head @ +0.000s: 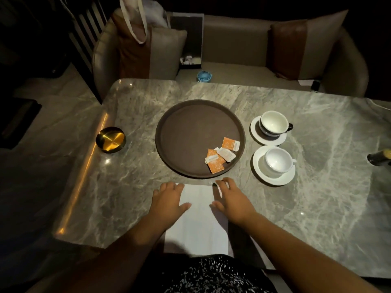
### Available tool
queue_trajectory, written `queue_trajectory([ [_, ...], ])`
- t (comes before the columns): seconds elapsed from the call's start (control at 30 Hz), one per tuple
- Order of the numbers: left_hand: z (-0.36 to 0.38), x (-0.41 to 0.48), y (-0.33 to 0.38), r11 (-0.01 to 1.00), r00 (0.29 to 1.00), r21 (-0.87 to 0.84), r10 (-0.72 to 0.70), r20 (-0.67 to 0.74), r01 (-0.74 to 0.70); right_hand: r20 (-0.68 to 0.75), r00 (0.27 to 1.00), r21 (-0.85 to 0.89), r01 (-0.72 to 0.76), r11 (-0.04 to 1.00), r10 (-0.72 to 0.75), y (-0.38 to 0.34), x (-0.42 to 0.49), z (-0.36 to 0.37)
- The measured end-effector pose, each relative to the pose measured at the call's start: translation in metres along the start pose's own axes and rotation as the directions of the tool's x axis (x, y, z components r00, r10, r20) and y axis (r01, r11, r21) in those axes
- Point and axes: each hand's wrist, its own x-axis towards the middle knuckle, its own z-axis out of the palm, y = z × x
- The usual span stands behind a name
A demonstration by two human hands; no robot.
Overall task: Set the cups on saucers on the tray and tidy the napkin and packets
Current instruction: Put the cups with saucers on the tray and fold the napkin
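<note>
left hand (169, 199) flat on napkin (198, 220) | right hand (232, 200) at its far-right corner — grip cannot tell | packets (222, 154) on tray (159, 132) | 2 cups (274, 123) on saucers (256, 135) beside it

Grey marble worktop (317, 197) carries a brass ashtray (110, 139) at nine o'clock and a dark bottle (379, 157) at three. At twelve, a sofa (232, 45) holds a blue fan (204, 76); a tote bag (139, 20) sits at eleven.

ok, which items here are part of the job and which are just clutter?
Job: tray, packets on it, napkin, dark cup on far saucer, white cup on near saucer, left hand and right hand on the napkin.
Lying about: brass ashtray, blue fan, tote bag, tissue box, bottle.
</note>
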Motion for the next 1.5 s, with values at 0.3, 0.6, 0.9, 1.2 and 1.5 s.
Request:
queue_trajectory([
  [0.3, -0.033, 0.088, 0.046, 0.931, 1.0, -0.364, -0.004, -0.015, -0.002, -0.071, 0.995, -0.056, -0.081, 0.995, 0.077, 0.026, 0.101, -0.069],
  [0.6, -0.021, 0.168, 0.077, 0.976, 0.995, -0.217, 0.041, 0.087, -0.022, 0.036, 0.993, -0.152, -0.107, 0.983, 0.113, 0.052, 0.167, -0.09],
  [0.9, -0.014, 0.186, 0.082, 0.994, 0.994, -0.03, 0.105, 0.016, -0.105, 0.079, 0.988, -0.298, -0.103, 0.949, 0.132, 0.055, 0.187, -0.085],
  [1.2, -0.007, 0.184, 0.086, 0.987, 0.991, -0.087, 0.137, 0.011, -0.135, 0.217, 0.961, -0.228, -0.123, 0.966, 0.173, 0.052, 0.187, -0.086],
  [1.5, -0.006, 0.176, 0.082, 0.907, 0.995, -0.42, 0.002, 0.096, 0.039, 0.106, 0.99, -0.243, -0.067, 0.968, 0.095, 0.046, 0.162, -0.069],
])
